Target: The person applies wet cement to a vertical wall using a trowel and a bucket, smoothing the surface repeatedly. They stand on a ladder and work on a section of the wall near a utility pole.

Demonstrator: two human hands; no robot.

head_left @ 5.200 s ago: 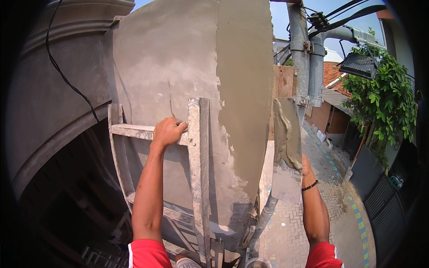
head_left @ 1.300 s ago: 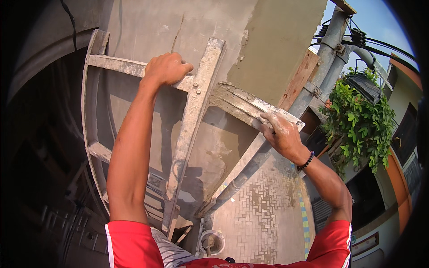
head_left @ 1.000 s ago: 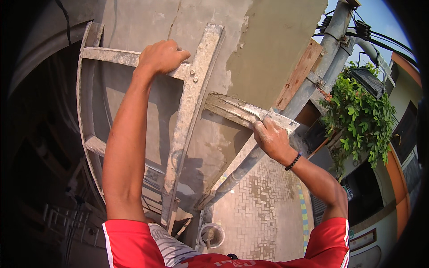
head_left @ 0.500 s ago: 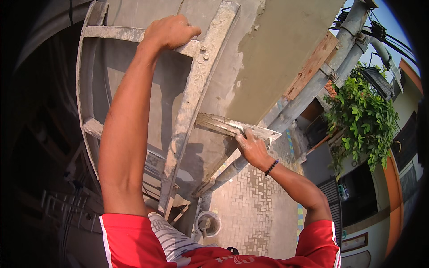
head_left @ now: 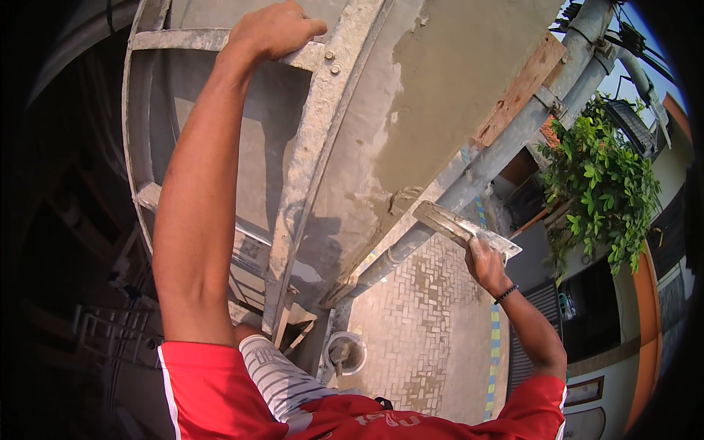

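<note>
My left hand (head_left: 270, 29) is closed around a rung of a mortar-spattered metal ladder (head_left: 302, 158) that stands in front of the wall. In my right hand (head_left: 485, 262) is a plastering trowel (head_left: 456, 226), a long flat blade smeared with grey mortar, held out to the right of the wall's edge. Darker wet plaster (head_left: 447, 95) covers the upper right of the grey wall (head_left: 359, 147). A small lump of mortar (head_left: 403, 199) sits along that wet patch's lower end, near the edge, apart from the trowel.
Grey metal poles (head_left: 469, 180) run beside the wall edge, with a wooden board (head_left: 522, 89) against them and cables above. Below, a bucket (head_left: 346, 352) holding a tool stands by the brick paving (head_left: 411, 323). A leafy tree (head_left: 601, 180) and houses are at the right.
My right hand has drawn the trowel rightward and slightly down, off the wall and past its edge. A mortar lump now shows near the edge. My left hand keeps its grip on the rung.
</note>
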